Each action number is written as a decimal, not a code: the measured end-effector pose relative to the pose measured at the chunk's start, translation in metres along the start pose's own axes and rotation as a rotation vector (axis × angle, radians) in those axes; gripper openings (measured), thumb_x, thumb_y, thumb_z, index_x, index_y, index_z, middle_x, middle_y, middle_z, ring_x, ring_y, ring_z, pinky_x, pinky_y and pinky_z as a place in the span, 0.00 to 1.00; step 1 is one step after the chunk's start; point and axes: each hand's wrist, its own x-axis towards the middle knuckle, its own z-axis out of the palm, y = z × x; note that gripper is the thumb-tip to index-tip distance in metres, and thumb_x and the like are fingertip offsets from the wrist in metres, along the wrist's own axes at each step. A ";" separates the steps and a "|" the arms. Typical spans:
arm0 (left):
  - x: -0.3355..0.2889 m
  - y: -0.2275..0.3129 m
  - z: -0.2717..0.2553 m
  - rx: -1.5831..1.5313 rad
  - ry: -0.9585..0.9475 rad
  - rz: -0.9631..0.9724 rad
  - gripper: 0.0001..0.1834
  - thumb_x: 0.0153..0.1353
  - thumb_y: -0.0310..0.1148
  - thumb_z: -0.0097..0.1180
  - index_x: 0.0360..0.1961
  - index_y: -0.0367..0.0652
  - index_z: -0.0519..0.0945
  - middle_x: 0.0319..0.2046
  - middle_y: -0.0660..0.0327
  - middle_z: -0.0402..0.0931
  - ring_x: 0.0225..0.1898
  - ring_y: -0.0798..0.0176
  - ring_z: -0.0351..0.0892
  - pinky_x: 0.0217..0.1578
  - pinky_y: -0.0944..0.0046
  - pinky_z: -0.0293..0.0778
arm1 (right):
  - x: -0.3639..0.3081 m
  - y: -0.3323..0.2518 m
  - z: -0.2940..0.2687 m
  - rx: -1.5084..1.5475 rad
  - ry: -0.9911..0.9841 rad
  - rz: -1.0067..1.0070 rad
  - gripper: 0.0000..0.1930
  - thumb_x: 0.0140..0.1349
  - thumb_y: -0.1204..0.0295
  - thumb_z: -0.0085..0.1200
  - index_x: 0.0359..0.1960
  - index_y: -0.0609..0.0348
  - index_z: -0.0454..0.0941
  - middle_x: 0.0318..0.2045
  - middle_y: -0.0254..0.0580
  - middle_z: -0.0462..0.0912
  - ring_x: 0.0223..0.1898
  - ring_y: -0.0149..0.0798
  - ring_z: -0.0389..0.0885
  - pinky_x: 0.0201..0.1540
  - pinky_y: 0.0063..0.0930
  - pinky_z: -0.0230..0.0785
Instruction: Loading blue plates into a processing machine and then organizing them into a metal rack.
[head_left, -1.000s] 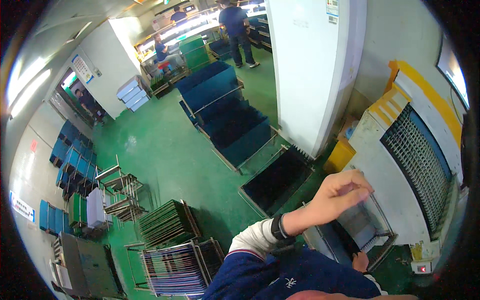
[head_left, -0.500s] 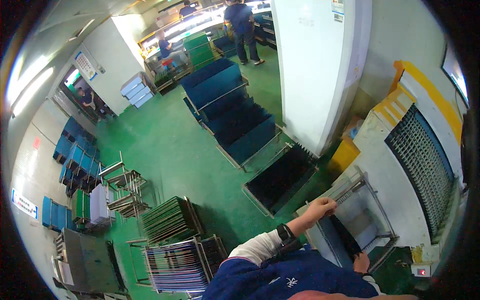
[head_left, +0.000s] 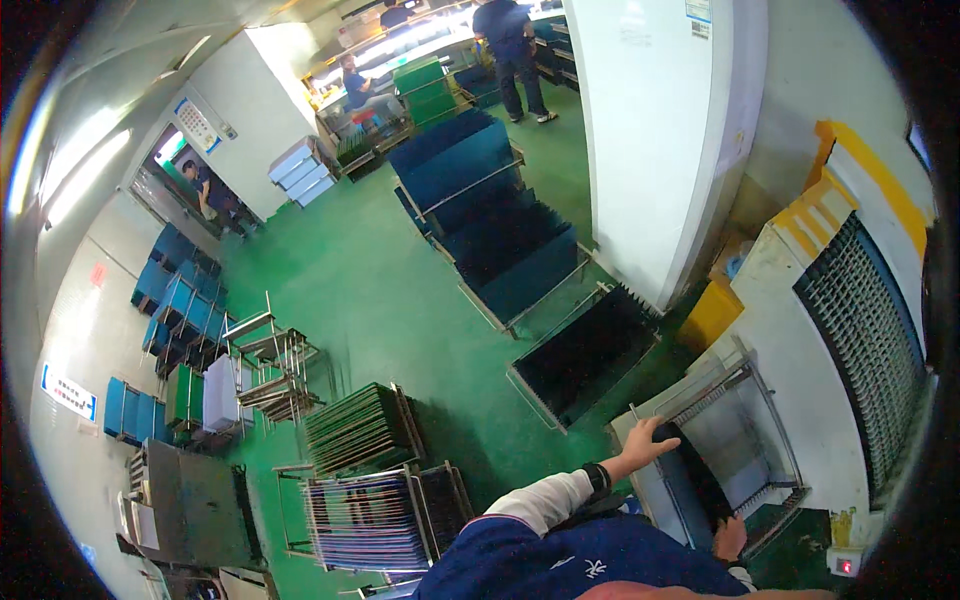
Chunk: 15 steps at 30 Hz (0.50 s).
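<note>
A metal slotted rack point(head_left: 775, 420) stands to my right on a pale surface beside a conveyor. A short stack of dark thin panels point(head_left: 698, 478) sits on edge along its near side. My left hand point(head_left: 648, 447) is closed round the far end of these panels, its fingers curled over their top edge. At their near end my right hand point(head_left: 730, 537) grips the other edge; part of its fingers is hidden by the panels. How many panels the hands hold I cannot tell.
A conveyor with a mesh belt point(head_left: 865, 350) rises at the right. Racks of dark panels point(head_left: 585, 355) stand on the green floor ahead, near a white pillar point(head_left: 650, 150). Other loaded racks point(head_left: 365, 520) stand to the left. People are at a lit bench point(head_left: 430, 40) and a doorway.
My left hand has moved from above the rack's far edge down onto the panels' far end. The right hand stays at the near end. The whole view has shifted slightly.
</note>
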 end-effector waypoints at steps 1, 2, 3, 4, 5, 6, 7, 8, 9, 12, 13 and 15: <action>0.001 0.004 0.004 0.007 -0.014 0.017 0.43 0.50 0.57 0.66 0.60 0.39 0.70 0.58 0.44 0.68 0.60 0.45 0.68 0.59 0.53 0.67 | 0.000 0.005 0.003 0.008 -0.007 0.010 0.14 0.59 0.63 0.51 0.36 0.62 0.78 0.44 0.58 0.78 0.43 0.60 0.77 0.45 0.48 0.72; 0.003 0.006 0.007 0.015 -0.029 0.035 0.44 0.50 0.58 0.65 0.61 0.40 0.69 0.58 0.44 0.67 0.61 0.44 0.67 0.59 0.53 0.66 | -0.001 0.010 0.005 0.016 -0.015 0.020 0.13 0.58 0.64 0.52 0.35 0.63 0.78 0.46 0.59 0.78 0.44 0.60 0.77 0.46 0.49 0.72; 0.004 0.010 0.011 0.007 -0.041 0.019 0.45 0.50 0.58 0.65 0.62 0.41 0.68 0.58 0.44 0.67 0.61 0.44 0.67 0.59 0.53 0.66 | -0.003 0.014 0.010 -0.131 0.016 -0.051 0.12 0.57 0.67 0.53 0.35 0.64 0.78 0.46 0.57 0.77 0.44 0.59 0.77 0.46 0.48 0.71; 0.002 0.019 0.009 0.002 -0.049 -0.002 0.45 0.50 0.58 0.65 0.63 0.41 0.68 0.59 0.44 0.67 0.61 0.44 0.67 0.59 0.52 0.66 | -0.003 0.013 0.010 -0.276 0.043 -0.127 0.10 0.56 0.70 0.55 0.36 0.64 0.79 0.46 0.56 0.77 0.45 0.58 0.77 0.46 0.47 0.71; 0.001 0.027 0.009 -0.004 -0.059 -0.021 0.46 0.49 0.58 0.65 0.63 0.41 0.67 0.59 0.44 0.67 0.61 0.43 0.67 0.60 0.52 0.65 | -0.003 0.011 0.010 -0.281 0.069 -0.133 0.10 0.56 0.69 0.55 0.35 0.64 0.79 0.45 0.56 0.77 0.44 0.58 0.77 0.45 0.48 0.71; 0.002 0.027 0.013 0.014 -0.057 -0.024 0.45 0.50 0.58 0.65 0.63 0.42 0.67 0.58 0.44 0.67 0.60 0.43 0.67 0.59 0.52 0.66 | -0.004 0.009 0.012 -0.287 0.095 -0.138 0.11 0.56 0.69 0.55 0.34 0.65 0.79 0.45 0.56 0.77 0.43 0.59 0.77 0.45 0.48 0.71; 0.003 0.026 0.016 0.032 -0.050 -0.029 0.45 0.50 0.58 0.65 0.64 0.42 0.66 0.58 0.44 0.67 0.60 0.43 0.68 0.59 0.52 0.66 | -0.003 0.003 0.011 -0.291 0.121 -0.147 0.11 0.56 0.68 0.56 0.33 0.65 0.79 0.45 0.57 0.76 0.43 0.59 0.77 0.44 0.48 0.71; 0.004 0.025 0.019 0.051 -0.043 -0.035 0.45 0.51 0.58 0.65 0.64 0.42 0.66 0.58 0.44 0.68 0.59 0.43 0.68 0.58 0.52 0.67 | -0.001 -0.006 0.007 -0.238 0.065 -0.069 0.11 0.56 0.68 0.56 0.32 0.65 0.79 0.45 0.57 0.76 0.42 0.60 0.77 0.44 0.48 0.70; 0.006 0.022 0.020 0.052 -0.048 -0.050 0.44 0.51 0.57 0.64 0.64 0.42 0.66 0.57 0.44 0.68 0.59 0.43 0.69 0.58 0.52 0.67 | 0.000 -0.014 0.002 -0.186 0.009 0.010 0.11 0.56 0.68 0.56 0.32 0.66 0.79 0.45 0.58 0.76 0.42 0.60 0.76 0.44 0.48 0.70; 0.009 0.018 0.023 0.066 -0.043 -0.074 0.42 0.53 0.55 0.63 0.63 0.43 0.66 0.56 0.45 0.69 0.57 0.42 0.70 0.57 0.50 0.68 | 0.000 -0.042 -0.021 -0.105 -0.079 0.087 0.11 0.55 0.68 0.57 0.31 0.67 0.78 0.45 0.59 0.76 0.42 0.61 0.76 0.44 0.49 0.70; 0.009 0.017 0.026 0.078 -0.030 -0.066 0.40 0.54 0.54 0.63 0.63 0.44 0.67 0.55 0.45 0.70 0.56 0.42 0.70 0.56 0.50 0.68 | -0.001 -0.044 -0.024 -0.091 -0.092 0.090 0.12 0.55 0.68 0.57 0.30 0.67 0.78 0.45 0.59 0.76 0.43 0.62 0.76 0.44 0.49 0.70; 0.009 0.014 0.030 0.093 -0.014 -0.057 0.37 0.55 0.52 0.62 0.62 0.47 0.67 0.54 0.46 0.70 0.55 0.42 0.71 0.55 0.49 0.69 | -0.004 -0.039 -0.021 -0.145 -0.022 -0.015 0.12 0.55 0.68 0.56 0.30 0.67 0.78 0.43 0.59 0.77 0.42 0.62 0.76 0.43 0.50 0.69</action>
